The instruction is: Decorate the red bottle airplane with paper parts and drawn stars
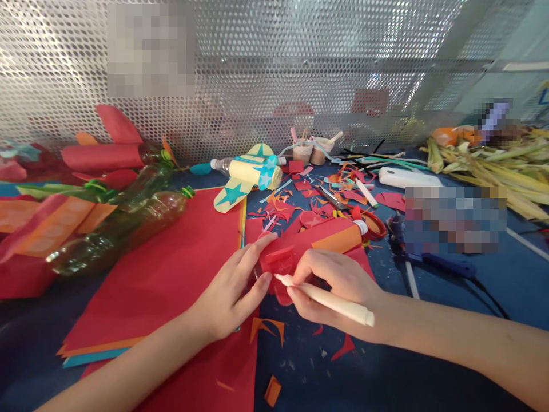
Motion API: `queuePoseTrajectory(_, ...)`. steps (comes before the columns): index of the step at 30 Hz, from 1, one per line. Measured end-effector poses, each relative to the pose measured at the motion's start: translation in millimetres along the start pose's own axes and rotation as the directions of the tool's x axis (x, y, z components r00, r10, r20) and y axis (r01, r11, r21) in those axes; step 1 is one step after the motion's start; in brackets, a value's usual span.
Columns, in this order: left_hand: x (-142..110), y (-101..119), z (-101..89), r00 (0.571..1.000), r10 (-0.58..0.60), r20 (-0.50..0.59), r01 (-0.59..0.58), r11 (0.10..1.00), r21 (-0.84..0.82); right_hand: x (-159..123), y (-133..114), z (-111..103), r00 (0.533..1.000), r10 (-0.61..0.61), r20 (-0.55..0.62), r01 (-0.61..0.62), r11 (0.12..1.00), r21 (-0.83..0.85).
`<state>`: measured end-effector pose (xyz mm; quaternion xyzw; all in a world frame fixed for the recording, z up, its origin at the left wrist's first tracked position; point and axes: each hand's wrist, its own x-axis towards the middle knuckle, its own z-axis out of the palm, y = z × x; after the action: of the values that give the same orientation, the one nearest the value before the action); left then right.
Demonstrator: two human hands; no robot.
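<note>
My right hand (334, 283) pinches a white marker pen (338, 303), its tip pointing left at a small red paper piece (281, 260) with a faint star outline. That piece sits on a bottle wrapped in red and orange paper (338, 237), whose white cap points to the upper right. My left hand (231, 286) holds the bottle's near left end, the thumb and forefinger on either side of it. Part of the bottle is hidden behind my right hand. Beneath my left hand lies a stack of red paper sheets (158, 274), with orange and blue edges showing.
A yellow paper-covered bottle plane (253, 174) stands behind. Paper scraps (287, 203), scissors (375, 226) and two cups (302, 151) lie beyond my hands. Green plastic bottles (124, 234) are at left. A blue-handled corded tool (450, 266) and dry husks (480, 157) are at right.
</note>
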<state>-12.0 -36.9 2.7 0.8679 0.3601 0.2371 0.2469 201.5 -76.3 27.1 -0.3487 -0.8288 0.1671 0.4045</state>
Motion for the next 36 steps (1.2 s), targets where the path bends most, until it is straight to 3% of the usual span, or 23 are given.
queuePoseTrajectory(5,0.2,-1.0,-0.3,1.000,0.005,-0.013,-0.005,1.000,0.018,0.6,-2.0,-6.4,0.994,0.112,0.013,-0.113,0.984,0.139)
queuePoseTrajectory(8,-0.1,-0.1,-0.8,1.000,-0.005,-0.012,0.005,1.000,0.031,0.6,-2.7,-11.6,0.982,0.186,-0.036,-0.173,0.955,0.240)
queuePoseTrajectory(13,0.0,2.5,-0.7,0.999,-0.026,-0.023,0.026,0.999,0.028,-2.1,2.1,-13.5,0.975,0.208,-0.083,-0.170,0.929,0.330)
queuePoseTrajectory(17,-0.3,1.8,-0.2,0.999,-0.028,-0.024,0.029,0.999,0.031,-4.9,6.1,-11.7,0.983,0.178,-0.039,-0.153,0.925,0.349)
queuePoseTrajectory(36,-2.4,-2.0,1.1,1.000,0.015,-0.001,-0.015,0.999,0.030,-3.3,1.6,-11.2,0.943,0.328,0.051,-0.328,0.897,0.296)
